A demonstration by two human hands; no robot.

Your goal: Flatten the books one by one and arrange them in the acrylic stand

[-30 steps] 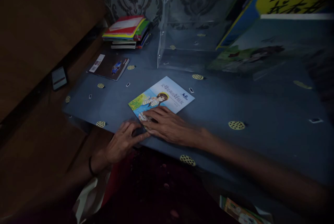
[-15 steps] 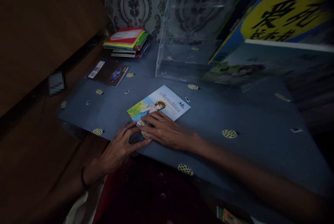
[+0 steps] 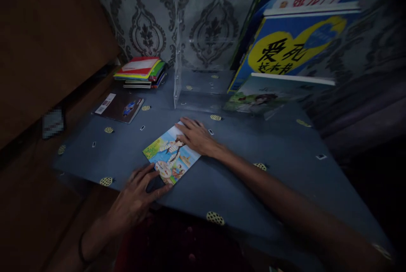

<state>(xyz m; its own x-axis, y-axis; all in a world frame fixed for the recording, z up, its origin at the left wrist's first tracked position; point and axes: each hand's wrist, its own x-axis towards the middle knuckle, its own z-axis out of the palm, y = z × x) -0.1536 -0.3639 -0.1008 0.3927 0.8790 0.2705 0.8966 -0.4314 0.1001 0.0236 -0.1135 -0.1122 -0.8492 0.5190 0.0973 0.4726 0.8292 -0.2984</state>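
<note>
A thin picture book [image 3: 169, 149] with an illustrated cover lies flat and askew near the front edge of the table. My right hand [image 3: 195, 136] rests on its far end, fingers stretched out, hiding the title and part of the drawn figure. At the near corner is my left hand [image 3: 141, 191], its fingers apart and their tips touching the book's edge. A dark band circles my left wrist. Neither hand is closed on anything.
The table [image 3: 247, 196] has a grey-blue patterned cover. Behind stands a clear acrylic rack [image 3: 203, 98] with upright books [image 3: 279, 48] at right. A stack of books [image 3: 139, 71] and a dark book [image 3: 119, 108] lie at left, near a wooden panel [image 3: 53, 22].
My right hand has slid from the near part of the cover to its far end, uncovering the lower picture. My left hand stays at the near corner. The camera view has shifted.
</note>
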